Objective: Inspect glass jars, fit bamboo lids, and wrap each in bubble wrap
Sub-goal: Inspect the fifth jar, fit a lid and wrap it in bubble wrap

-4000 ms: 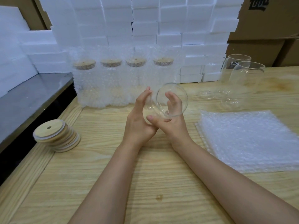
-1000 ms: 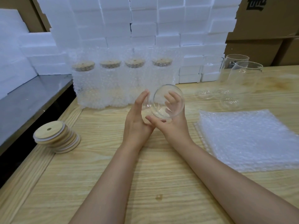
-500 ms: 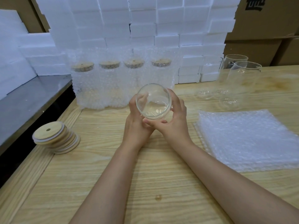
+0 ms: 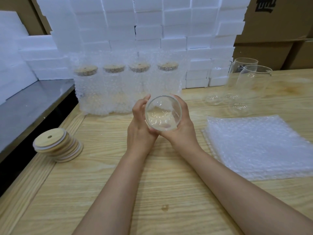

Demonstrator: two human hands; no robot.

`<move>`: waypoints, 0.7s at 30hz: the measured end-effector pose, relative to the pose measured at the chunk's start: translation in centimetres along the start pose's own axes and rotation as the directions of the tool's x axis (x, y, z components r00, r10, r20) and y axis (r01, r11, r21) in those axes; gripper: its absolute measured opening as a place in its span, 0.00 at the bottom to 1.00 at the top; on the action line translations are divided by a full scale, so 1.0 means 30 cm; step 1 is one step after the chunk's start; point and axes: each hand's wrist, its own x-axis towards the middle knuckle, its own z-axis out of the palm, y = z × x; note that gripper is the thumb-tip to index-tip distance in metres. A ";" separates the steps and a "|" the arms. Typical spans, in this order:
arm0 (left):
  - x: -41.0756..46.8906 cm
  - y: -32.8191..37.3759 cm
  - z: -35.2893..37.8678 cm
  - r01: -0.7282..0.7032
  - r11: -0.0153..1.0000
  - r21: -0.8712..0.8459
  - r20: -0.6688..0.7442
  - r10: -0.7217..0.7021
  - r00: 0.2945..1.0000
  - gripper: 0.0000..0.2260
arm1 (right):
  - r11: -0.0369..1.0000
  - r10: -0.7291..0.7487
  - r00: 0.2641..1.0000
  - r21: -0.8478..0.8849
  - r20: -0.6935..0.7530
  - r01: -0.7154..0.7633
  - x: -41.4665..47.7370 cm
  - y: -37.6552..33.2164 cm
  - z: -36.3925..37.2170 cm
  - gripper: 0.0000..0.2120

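I see a clear glass jar, empty and without a lid, tipped so its round open mouth faces me and its base shows through. My left hand cups its left side, fingers curled against the wall. My right hand wraps the right side and underside, gripping it. The jar sits between both hands, held over the middle of the bench. A stack of bamboo lids lies near the bench's left edge, and bubble wrap sheets lie toward its right edge.
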 end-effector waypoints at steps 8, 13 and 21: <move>-0.003 0.021 -0.010 0.103 0.993 0.065 0.022 -0.104 0.994 0.40 | 0.998 0.034 0.999 0.048 -0.016 -0.034 0.000 0.011 -0.016 0.41; -0.006 0.044 -0.017 0.158 0.987 0.012 0.038 -0.159 0.987 0.39 | 0.998 0.063 0.995 0.025 -0.082 -0.061 -0.002 -0.002 -0.019 0.38; -0.012 0.060 -0.008 0.182 0.983 -0.011 0.112 -0.180 0.977 0.38 | 0.989 0.132 0.979 -0.050 -0.155 -0.141 -0.001 0.000 -0.016 0.41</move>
